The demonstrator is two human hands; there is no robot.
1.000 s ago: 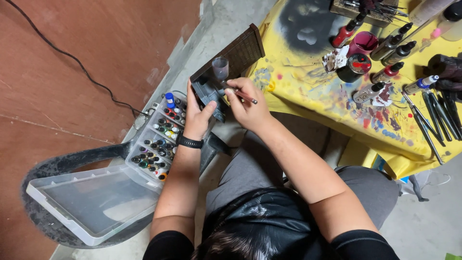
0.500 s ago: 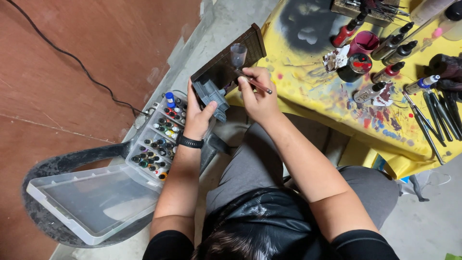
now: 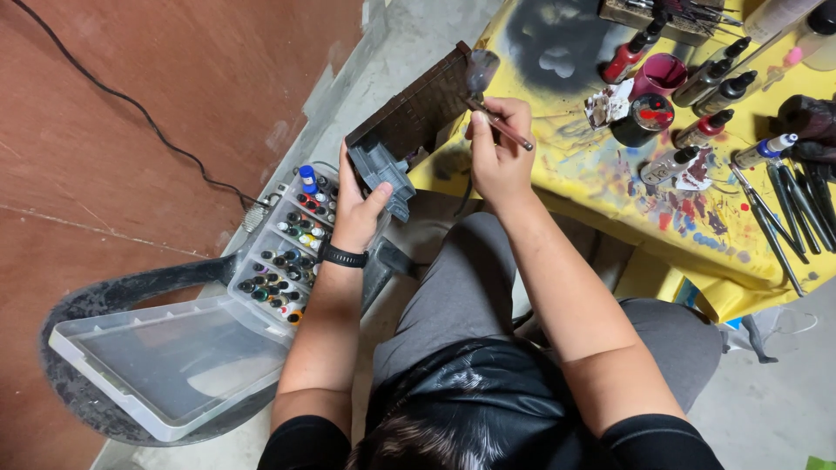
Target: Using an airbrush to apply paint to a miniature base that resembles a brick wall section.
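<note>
My left hand (image 3: 359,207) grips a dark brown model wall piece with a grey base (image 3: 409,130), holding it tilted up over the table's edge. A black band sits on that wrist. My right hand (image 3: 498,148) is closed on a thin airbrush (image 3: 484,87) with a small cup on top, its tip at the upper right corner of the model. Both hands are close together above my lap.
A yellow paint-spattered table (image 3: 697,226) holds several paint bottles (image 3: 702,129), a pink cup (image 3: 657,74) and dark tools (image 3: 788,204). At my left an open clear case (image 3: 174,365) with several small paint bottles (image 3: 287,252) rests on a grey chair. A black cable (image 3: 139,109) crosses the brown floor.
Both hands have risen and moved toward the table. The model now stands higher and more upright, and the airbrush has shifted from its middle to its upper right corner.
</note>
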